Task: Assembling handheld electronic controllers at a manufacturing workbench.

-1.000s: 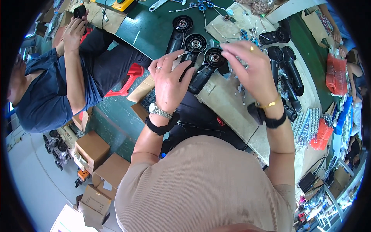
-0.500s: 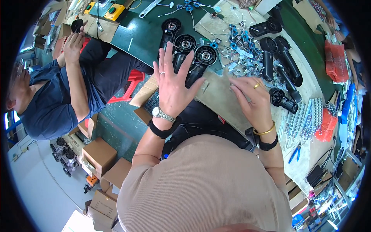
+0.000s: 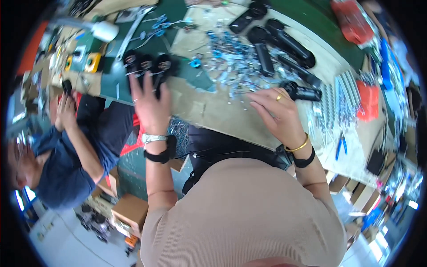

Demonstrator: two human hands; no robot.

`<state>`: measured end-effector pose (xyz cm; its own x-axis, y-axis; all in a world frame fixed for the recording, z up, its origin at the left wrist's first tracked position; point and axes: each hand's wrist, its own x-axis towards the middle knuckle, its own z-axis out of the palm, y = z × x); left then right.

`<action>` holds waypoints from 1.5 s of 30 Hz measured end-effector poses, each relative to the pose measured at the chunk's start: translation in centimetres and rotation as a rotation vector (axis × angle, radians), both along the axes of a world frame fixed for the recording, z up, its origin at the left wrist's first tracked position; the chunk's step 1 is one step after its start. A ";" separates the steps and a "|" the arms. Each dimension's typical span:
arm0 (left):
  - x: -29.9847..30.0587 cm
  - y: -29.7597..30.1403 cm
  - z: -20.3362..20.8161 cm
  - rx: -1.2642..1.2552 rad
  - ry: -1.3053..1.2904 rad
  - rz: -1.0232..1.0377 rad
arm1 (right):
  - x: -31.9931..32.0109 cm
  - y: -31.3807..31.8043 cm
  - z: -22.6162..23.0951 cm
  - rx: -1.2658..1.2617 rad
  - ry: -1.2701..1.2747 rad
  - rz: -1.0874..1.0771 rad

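My left hand [image 3: 152, 104], blurred by motion, is spread over three black round-headed housings with handles [image 3: 163, 66]. They lie side by side on the green mat, and its fingers reach across their handles. Whether it presses on all three cannot be made out. Over the brown sheet, my right hand [image 3: 276, 111] has thumb and fingers drawn together; anything between the tips is too small to name. Tiny pale bits lie by those fingertips. Just beyond is a heap of small parts with white connectors and blue rings [image 3: 229, 49]. Another black housing [image 3: 304, 92] lies right of that hand.
Several larger black housings [image 3: 291, 42] lie at the far right. Strips of metal parts [image 3: 338, 95], blue-handled pliers [image 3: 341, 146] and a red bag [image 3: 367, 101] are along the right side. A co-worker [image 3: 66, 160] sits at the left, holding a small black part.
The view has swung to the right. My left hand and the three housings have shifted left across the mat, away from the loose blue ring, and the housings now sit closer together. My right hand keeps its pose.
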<state>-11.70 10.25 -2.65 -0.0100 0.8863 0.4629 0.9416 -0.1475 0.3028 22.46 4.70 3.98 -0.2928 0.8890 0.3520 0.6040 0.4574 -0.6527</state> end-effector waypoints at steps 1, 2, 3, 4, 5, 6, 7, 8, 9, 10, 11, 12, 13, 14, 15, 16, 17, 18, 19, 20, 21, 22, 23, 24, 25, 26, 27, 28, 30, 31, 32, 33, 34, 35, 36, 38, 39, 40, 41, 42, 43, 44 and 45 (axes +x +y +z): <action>-1.0 0.7 -0.3 -0.001 0.005 0.005 | 0.7 -0.3 0.1 -0.002 -0.012 -0.044; -1.8 1.3 -0.6 -0.004 0.011 0.011 | 1.5 -0.6 0.2 0.005 -0.026 -0.067; -2.5 1.9 -0.6 -0.006 0.003 -0.028 | 2.3 -0.9 0.3 0.013 -0.037 -0.087; -3.1 2.4 -0.7 -0.004 0.033 -0.001 | 3.0 -1.3 0.3 0.020 -0.048 -0.105; -3.4 2.7 -0.8 -0.002 0.064 0.030 | 3.9 -1.7 0.2 0.015 -0.055 -0.140; -3.7 2.9 -0.8 -0.002 0.061 0.004 | 4.9 -2.2 -0.1 0.044 -0.082 -0.224; -4.1 3.0 -0.7 0.007 0.071 0.002 | 6.0 -2.5 -0.4 0.074 -0.107 -0.304; -4.3 3.0 -0.7 0.017 0.082 0.004 | 7.0 -2.7 -0.7 0.105 -0.131 -0.379; -4.2 2.8 -0.4 0.026 0.092 0.010 | 8.1 -2.9 -1.0 0.105 -0.133 -0.392; -3.9 2.4 -0.2 0.028 0.091 0.000 | 9.1 -3.1 -1.4 0.079 -0.155 -0.446; -3.0 1.7 0.5 0.042 0.081 0.035 | 10.0 -3.2 -1.6 0.053 -0.176 -0.498; -2.0 0.9 1.1 0.057 0.070 0.072 | 10.6 -3.1 -1.9 0.027 -0.197 -0.546; -1.0 0.3 1.7 0.072 0.060 0.113 | 10.9 -2.8 -2.1 0.028 -0.195 -0.547; 0.0 -0.4 2.3 0.072 0.063 0.117 | 11.0 -2.5 -2.2 0.035 -0.221 -0.545; 1.1 -1.2 2.9 0.093 0.013 0.053 | 11.0 -2.2 -2.2 0.042 -0.246 -0.542; 2.2 -2.0 3.5 0.114 -0.037 -0.011 | 11.1 -1.9 -2.3 0.049 -0.271 -0.538; 3.2 -2.9 4.0 0.135 -0.085 -0.070 | 11.1 -1.6 -2.5 0.050 -0.267 -0.527; 4.5 -3.7 4.4 0.135 -0.082 -0.061 | 11.3 -1.4 -2.8 0.052 -0.293 -0.536; 5.9 -4.4 4.7 0.085 -0.153 -0.161 | 11.3 -1.1 -3.1 0.055 -0.319 -0.542; 7.2 -5.0 4.8 0.034 -0.226 -0.263 | 11.3 -1.1 -3.2 0.058 -0.346 -0.552; 8.2 -5.6 4.8 0.033 -0.222 -0.254 | 11.2 -1.2 -3.1 0.057 -0.343 -0.543; 9.0 -6.2 4.6 -0.043 -0.269 -0.326 | 11.0 -1.2 -2.9 0.114 -0.323 -0.533; 9.8 -6.6 4.4 -0.119 -0.317 -0.402 | 10.9 -1.3 -2.5 0.170 -0.305 -0.526; 10.4 -6.9 4.2 -0.120 -0.316 -0.396 | 10.7 -1.5 -2.1 0.226 -0.286 -0.520; 11.0 -7.2 3.9 -0.196 -0.395 -0.476 | 10.3 -1.7 -1.7 0.224 -0.286 -0.517; 11.6 -7.4 3.7 -0.274 -0.474 -0.557 | 9.6 -2.1 -1.2 0.217 -0.233 -0.511; 12.2 -7.6 3.7 -0.279 -0.473 -0.553 | 8.7 -2.4 -0.8 0.209 -0.181 -0.506; 12.8 -7.6 3.7 -0.318 -0.488 -0.596 | 7.7 -2.8 -0.6 0.200 -0.129 -0.501; 14.0 -7.6 3.7 -0.391 -0.525 -0.696 | 5.6 -3.6 -0.6 0.131 -0.059 -0.459; 14.5 -7.7 3.4 -0.393 -0.530 -0.698 | 4.4 -3.9 -0.7 0.062 0.011 -0.412; 15.1 -7.8 3.1 -0.485 -0.690 -0.685 | 3.2 -4.1 -0.6 0.061 0.008 -0.414; 15.4 -7.9 2.7 -0.577 -0.849 -0.666 | 2.0 -4.2 -0.5 -0.029 0.114 -0.367; 15.6 -7.8 2.3 -0.668 -1.008 -0.644 | 1.1 -4.2 -0.5 -0.120 0.220 -0.321; 15.4 -7.8 1.8 -0.668 -1.010 -0.642 | 0.4 -3.9 -0.7 -0.121 0.218 -0.320; 15.2 -7.7 1.2 -0.708 -1.136 -0.574 | -0.3 -3.8 -1.0 -0.125 0.254 -0.279; 14.6 -7.5 0.4 -0.781 -1.382 -0.424 | -1.1 -3.5 -1.5 -0.133 0.325 -0.196; 14.3 -7.4 0.6 -0.780 -1.385 -0.415 | -1.0 -3.2 -1.8 -0.138 0.326 -0.190; 14.1 -7.3 0.9 -0.756 -1.440 -0.393 | -0.6 -2.7 -2.1 -0.132 0.268 -0.233; 13.9 -7.0 1.3 -0.731 -1.495 -0.374 | 0.0 -2.1 -2.6 -0.124 0.208 -0.277; 13.7 -6.8 1.5 -0.706 -1.548 -0.356 | 0.6 -1.5 -2.9 -0.115 0.148 -0.322; 13.5 -6.6 1.6 -0.708 -1.549 -0.353 | 1.1 -1.1 -3.2 -0.118 0.148 -0.322; 13.1 -6.5 1.8 -0.678 -1.550 -0.344 | 1.3 -0.7 -3.5 -0.131 0.083 -0.331; 12.8 -6.4 2.0 -0.650 -1.552 -0.334 | 1.6 -0.3 -3.8 -0.143 0.018 -0.341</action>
<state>1.07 3.86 -0.70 0.1428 0.9673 -0.2097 -0.3128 0.2451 0.9177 24.01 4.41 0.16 0.0344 0.9750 0.2195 0.6938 0.1348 -0.7075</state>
